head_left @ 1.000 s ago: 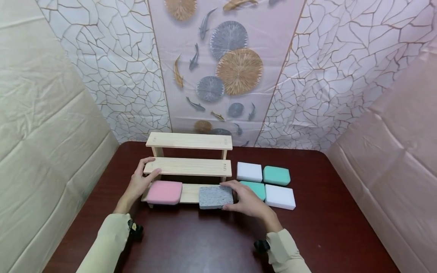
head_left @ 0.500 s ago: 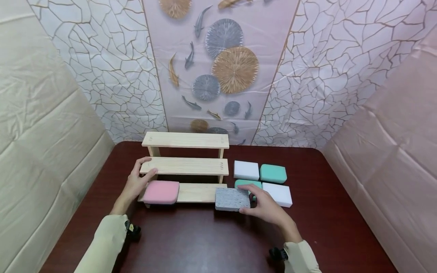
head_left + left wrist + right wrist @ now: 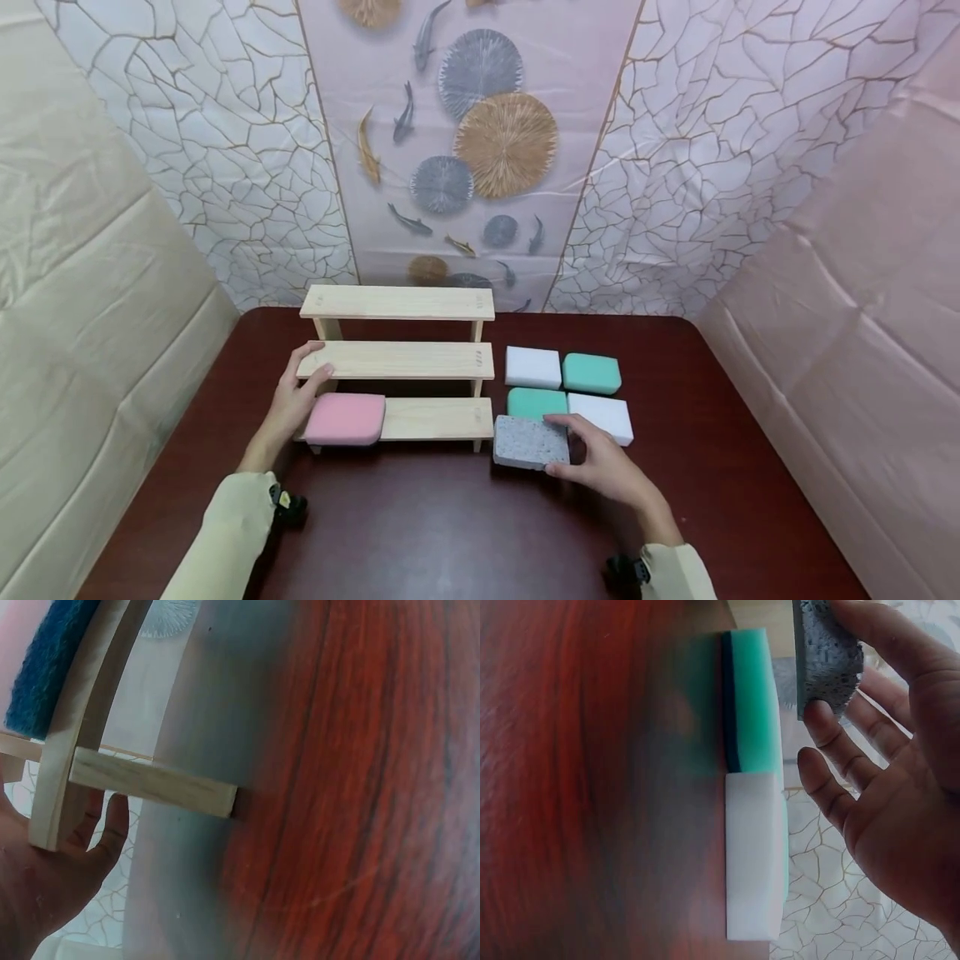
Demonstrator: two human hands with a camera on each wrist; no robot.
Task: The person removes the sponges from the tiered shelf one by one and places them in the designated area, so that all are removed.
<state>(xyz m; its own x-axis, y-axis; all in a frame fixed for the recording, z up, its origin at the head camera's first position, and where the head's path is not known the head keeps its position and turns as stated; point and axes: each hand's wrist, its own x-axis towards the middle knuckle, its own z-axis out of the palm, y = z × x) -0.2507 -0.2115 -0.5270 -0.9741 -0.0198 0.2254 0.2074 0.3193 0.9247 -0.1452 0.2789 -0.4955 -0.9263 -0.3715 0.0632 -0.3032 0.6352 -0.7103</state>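
Note:
My right hand pinches a grey speckled sponge between thumb and fingers at its right end. In the right wrist view, the sponge's porous edge shows above the table surface. A three-tier wooden shelf stands to the left, and my left hand grips the left end of its middle board. In the left wrist view, fingers reach behind the wood. On the bottom board's left end lies a pink sponge, whose dark blue scouring layer shows from the side.
Right of the shelf, two white sponges and two green sponges lie in a two-by-two block on the dark red table. The held sponge overlaps the near green one. A patterned cloth wall closes off the back.
My right hand has carried the grey sponge off the bottom board's right end, rightward and slightly toward me. The left hand stays at the shelf; the head view has shifted slightly.

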